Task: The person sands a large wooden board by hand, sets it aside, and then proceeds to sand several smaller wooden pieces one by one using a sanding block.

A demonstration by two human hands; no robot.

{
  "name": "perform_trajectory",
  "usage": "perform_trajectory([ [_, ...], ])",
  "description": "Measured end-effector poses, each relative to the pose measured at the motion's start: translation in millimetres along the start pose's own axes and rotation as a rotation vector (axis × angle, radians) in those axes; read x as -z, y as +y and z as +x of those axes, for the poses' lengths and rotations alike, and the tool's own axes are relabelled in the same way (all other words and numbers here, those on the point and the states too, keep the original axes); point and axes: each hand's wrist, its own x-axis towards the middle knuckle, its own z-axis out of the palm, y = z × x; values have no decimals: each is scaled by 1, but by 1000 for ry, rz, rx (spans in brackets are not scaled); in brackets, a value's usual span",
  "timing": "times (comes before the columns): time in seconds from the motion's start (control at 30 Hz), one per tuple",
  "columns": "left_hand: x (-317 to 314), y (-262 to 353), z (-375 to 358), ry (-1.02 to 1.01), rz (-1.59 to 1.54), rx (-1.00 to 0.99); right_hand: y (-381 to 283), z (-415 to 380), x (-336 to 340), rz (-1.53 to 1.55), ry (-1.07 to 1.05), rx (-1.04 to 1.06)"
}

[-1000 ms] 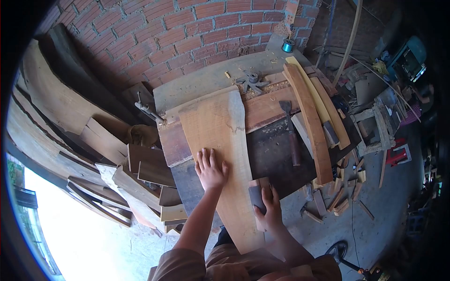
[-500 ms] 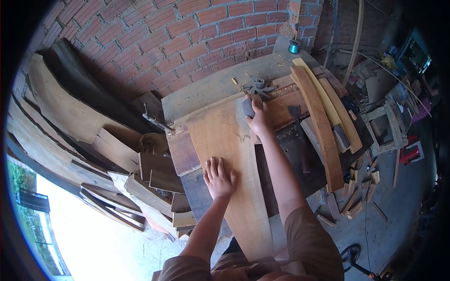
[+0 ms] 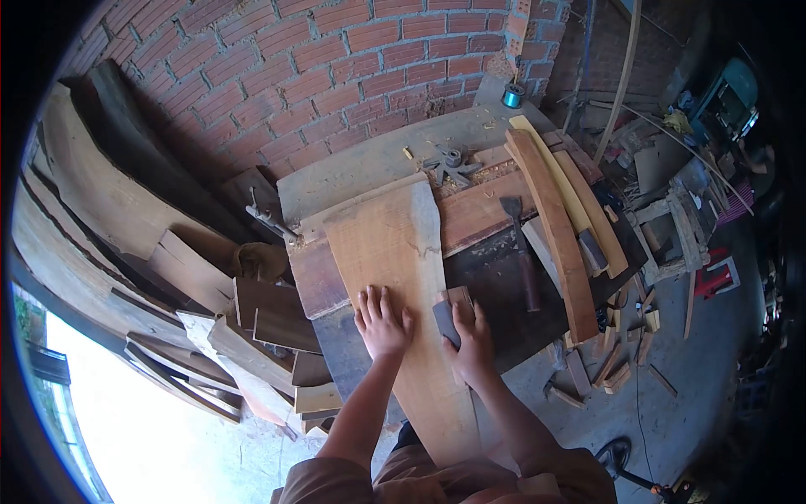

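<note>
A long wooden board [image 3: 382,235] lies on the workbench, its near end reaching to my body. My left hand [image 3: 384,323] rests flat on the board's middle, fingers spread. In my right hand [image 3: 472,340] is a sanding block [image 3: 447,319], a wooden block with a grey face, held at the board's right edge. My fingers wrap round its right side and hide part of it. Right of the board lies a chisel [image 3: 522,252] with a wide dark blade and a brown handle.
A curved wooden piece [image 3: 558,235] and lighter strips lie on the bench's right side. A metal cutter head [image 3: 453,164] sits at the back near a brick wall [image 3: 336,76]. Planks [image 3: 109,193] lean at left. Offcuts [image 3: 617,370] litter the floor at right.
My right hand has drawn the sanding block from the board's far end back along its right edge towards me. The chisel now shows fully. My left hand stays on the board.
</note>
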Motion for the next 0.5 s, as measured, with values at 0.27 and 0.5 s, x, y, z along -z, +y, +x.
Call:
perform_trajectory([
  [0.27,2,1,0,-29,13,1,13,201,-38,-99,50,-77],
  [0.5,1,1,1,-27,28,0,22,216,-45,-24,49,-62],
])
